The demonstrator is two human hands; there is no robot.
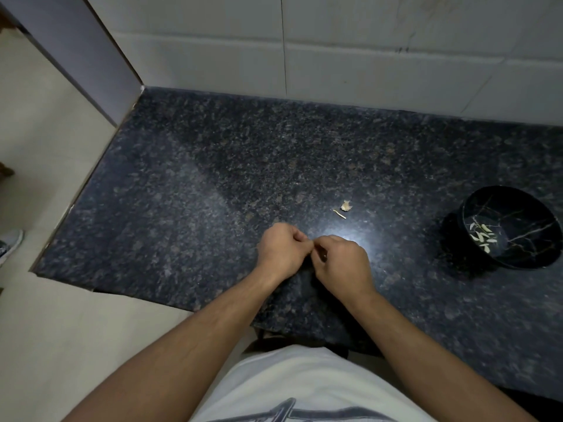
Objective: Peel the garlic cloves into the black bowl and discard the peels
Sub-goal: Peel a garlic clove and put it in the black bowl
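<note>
Item one, your left hand [281, 249]: fingers curled, tips drawn together and meeting the right hand's tips over the counter [182, 184]; whatever they pinch is too small and hidden to name, so you cannot tell if it is a clove. Item two, your right hand [341, 263]: fingers likewise curled in, tips touching those of the left; a small dark gap shows under the curl, its content unclear. Item three, peel scrap [346, 205]: a pale crumpled flake on the counter, near and just beyond your fingertips, slightly to their right. Item four, stem sliver [339, 213]: thin, pale, lying just beside the scrap on its near side, between scrap and fingertips. Item five, bowl [518, 208]: black with pale veining, tilted so its mouth faces you, well apart to the right of your fingers. Item six, cloves [483, 236]: several pale peeled pieces lying in the bowl on its left inner wall.
</note>
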